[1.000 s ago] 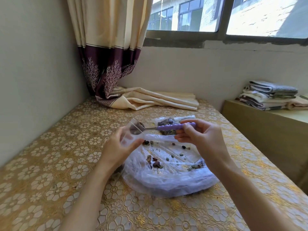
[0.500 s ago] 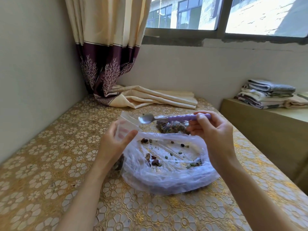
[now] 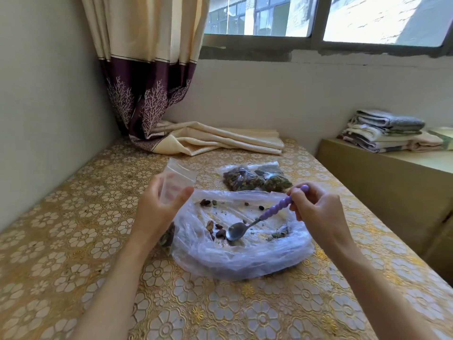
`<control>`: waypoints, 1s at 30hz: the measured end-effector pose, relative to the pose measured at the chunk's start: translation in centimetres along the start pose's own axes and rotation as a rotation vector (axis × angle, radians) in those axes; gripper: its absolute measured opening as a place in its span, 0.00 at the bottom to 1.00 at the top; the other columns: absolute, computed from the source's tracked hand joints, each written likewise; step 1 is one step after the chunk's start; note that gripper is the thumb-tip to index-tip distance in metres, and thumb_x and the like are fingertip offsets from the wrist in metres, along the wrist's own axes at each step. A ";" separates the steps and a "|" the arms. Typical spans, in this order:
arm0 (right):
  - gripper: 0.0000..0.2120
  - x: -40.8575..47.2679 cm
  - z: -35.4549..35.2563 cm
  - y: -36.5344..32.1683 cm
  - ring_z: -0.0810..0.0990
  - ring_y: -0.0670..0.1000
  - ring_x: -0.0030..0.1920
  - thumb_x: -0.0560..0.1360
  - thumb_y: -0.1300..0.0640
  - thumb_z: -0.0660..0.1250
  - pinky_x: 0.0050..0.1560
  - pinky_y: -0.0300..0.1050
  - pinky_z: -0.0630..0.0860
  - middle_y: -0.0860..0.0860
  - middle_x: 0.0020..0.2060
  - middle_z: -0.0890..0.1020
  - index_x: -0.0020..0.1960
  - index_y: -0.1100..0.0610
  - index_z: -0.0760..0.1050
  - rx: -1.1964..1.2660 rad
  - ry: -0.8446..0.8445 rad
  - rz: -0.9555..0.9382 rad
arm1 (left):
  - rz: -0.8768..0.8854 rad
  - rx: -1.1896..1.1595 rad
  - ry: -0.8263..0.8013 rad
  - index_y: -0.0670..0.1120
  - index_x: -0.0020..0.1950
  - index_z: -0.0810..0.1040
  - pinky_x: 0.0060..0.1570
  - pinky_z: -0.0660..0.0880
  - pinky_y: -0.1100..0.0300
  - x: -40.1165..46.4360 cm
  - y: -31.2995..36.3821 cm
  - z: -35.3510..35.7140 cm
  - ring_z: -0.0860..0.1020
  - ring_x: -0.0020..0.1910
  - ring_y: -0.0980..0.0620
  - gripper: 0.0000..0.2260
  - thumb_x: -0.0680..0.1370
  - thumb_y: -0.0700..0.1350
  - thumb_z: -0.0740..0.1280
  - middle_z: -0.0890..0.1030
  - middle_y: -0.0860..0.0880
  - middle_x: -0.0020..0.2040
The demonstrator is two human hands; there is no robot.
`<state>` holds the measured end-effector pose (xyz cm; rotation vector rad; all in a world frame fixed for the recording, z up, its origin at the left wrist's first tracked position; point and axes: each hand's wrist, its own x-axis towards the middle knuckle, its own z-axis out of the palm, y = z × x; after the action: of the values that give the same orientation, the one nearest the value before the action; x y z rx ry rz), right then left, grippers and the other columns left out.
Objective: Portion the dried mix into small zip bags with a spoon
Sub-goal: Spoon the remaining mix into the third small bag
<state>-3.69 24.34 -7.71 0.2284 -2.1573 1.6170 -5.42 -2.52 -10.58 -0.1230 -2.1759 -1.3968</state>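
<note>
Left hand (image 3: pixel 157 212) raised, fingers pinched closed; right hand (image 3: pixel 316 212) curled tight, wrist bent, fingertips angled downward.

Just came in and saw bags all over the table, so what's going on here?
A person is portioning dried mix into zip bags. The left hand holds a small zip bag up, while the right hand dips a purple-handled spoon into the big plastic bag, now nearly empty. Two filled bags lie behind it.

Spoon (image 3: pixel 257 220) in plastic bag (image 3: pixel 240 256), zip bag (image 3: pixel 177 180) seemingly open
</note>
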 end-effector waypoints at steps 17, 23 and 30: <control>0.08 -0.6 1.4 -0.2 0.73 0.56 0.28 0.74 0.65 0.63 0.29 0.54 0.71 0.48 0.25 0.79 0.38 0.60 0.77 -0.014 -0.063 -0.054 | 0.006 -0.001 -0.011 0.53 0.58 0.70 0.37 0.70 0.79 -0.1 0.0 0.1 0.75 0.44 0.74 0.22 0.67 0.59 0.68 0.77 0.61 0.49; 0.10 -1.1 2.1 -0.2 0.75 0.51 0.26 0.75 0.64 0.64 0.28 0.52 0.73 0.51 0.25 0.79 0.36 0.59 0.78 0.005 -0.101 -0.052 | 0.010 -0.002 -0.006 0.50 0.60 0.71 0.37 0.71 0.77 -0.1 0.1 0.1 0.76 0.45 0.71 0.24 0.68 0.59 0.68 0.78 0.59 0.50; 0.10 -2.5 4.9 0.2 0.77 0.45 0.25 0.77 0.64 0.63 0.27 0.37 0.73 0.43 0.26 0.81 0.39 0.61 0.79 0.111 -0.150 0.014 | 0.015 0.006 -0.011 0.50 0.59 0.71 0.40 0.72 0.73 -0.2 0.3 0.1 0.77 0.46 0.67 0.29 0.66 0.66 0.68 0.78 0.57 0.51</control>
<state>-2.74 19.50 -10.06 0.3800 -2.1844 1.7808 -5.20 -2.29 -10.45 -0.1443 -2.1831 -1.3847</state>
